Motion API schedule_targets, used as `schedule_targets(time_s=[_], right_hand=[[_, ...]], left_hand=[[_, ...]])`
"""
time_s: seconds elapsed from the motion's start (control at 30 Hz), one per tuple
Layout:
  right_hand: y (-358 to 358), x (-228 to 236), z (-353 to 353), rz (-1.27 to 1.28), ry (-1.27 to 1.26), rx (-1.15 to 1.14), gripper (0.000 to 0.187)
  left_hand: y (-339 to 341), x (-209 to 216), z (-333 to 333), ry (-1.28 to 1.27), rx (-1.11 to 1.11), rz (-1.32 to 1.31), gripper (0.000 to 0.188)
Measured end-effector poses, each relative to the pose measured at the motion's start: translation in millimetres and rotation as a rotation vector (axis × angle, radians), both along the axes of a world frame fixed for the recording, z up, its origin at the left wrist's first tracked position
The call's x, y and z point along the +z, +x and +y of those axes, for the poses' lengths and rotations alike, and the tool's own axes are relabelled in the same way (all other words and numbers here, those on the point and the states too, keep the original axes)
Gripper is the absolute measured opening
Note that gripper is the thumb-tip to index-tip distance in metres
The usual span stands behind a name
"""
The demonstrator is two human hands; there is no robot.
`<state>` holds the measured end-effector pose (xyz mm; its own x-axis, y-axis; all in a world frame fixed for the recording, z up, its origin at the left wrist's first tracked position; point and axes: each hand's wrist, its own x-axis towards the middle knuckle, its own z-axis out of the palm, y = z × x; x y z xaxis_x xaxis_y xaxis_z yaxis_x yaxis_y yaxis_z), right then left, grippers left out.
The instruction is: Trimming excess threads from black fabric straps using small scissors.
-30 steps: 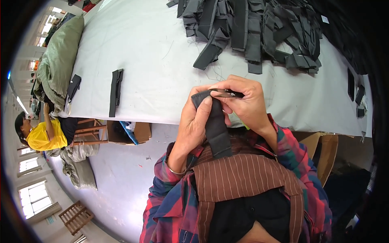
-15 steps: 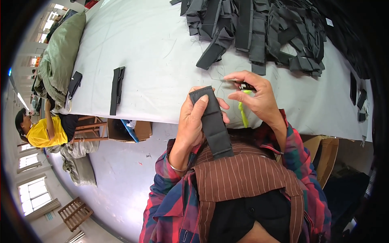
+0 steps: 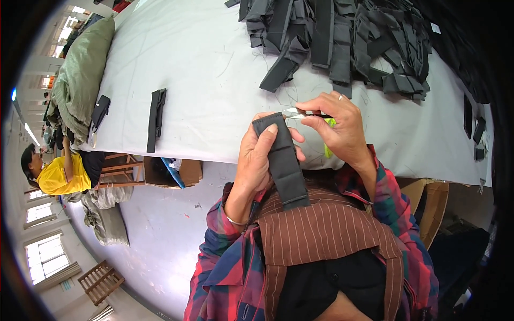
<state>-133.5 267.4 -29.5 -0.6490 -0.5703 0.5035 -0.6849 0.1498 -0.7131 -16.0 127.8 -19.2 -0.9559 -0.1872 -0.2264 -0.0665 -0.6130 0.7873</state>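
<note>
Dark fabric strip (image 3: 289, 174), center frame, is pinched by the left hand (image 3: 256, 158), thumb on top, seemingly to steady its upper end just beside metal snips (image 3: 303, 113) pinched in the right hand (image 3: 342, 125); similar strips (image 3: 369, 48) heap the bench (image 3: 203, 80), upper right.

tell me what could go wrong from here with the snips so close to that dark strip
The snips in the right hand point at the top end of the dark fabric strip, so a slip might nick its stitched edge.

The left hand grips the strip with its thumb just below that end, so a stray blade could perhaps catch skin.
</note>
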Motion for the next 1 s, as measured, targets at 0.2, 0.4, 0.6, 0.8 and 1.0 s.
schedule_targets(time_s=[0.2,0.4,0.6,0.8,1.0], right_hand=[[1,3,-1,0.057,0.027,-0.002,0.017],[3,6,-4,0.114,0.065,-0.047,0.017],[0,0,-5,-0.035,0.000,-0.016,0.016],[0,-4,-6,-0.053,-0.016,0.004,0.017],[1,-1,-3,-0.009,0.026,0.016,0.016]], left_hand=[[0,-3,-2,-0.006,-0.008,-0.001,0.022],[-1,-3,-3,0.005,-0.010,-0.010,0.026],[-2,-6,-3,0.018,0.007,0.015,0.033],[-3,-10,-3,0.029,0.004,0.022,0.033],[-2,-11,-3,0.031,0.007,0.031,0.032]])
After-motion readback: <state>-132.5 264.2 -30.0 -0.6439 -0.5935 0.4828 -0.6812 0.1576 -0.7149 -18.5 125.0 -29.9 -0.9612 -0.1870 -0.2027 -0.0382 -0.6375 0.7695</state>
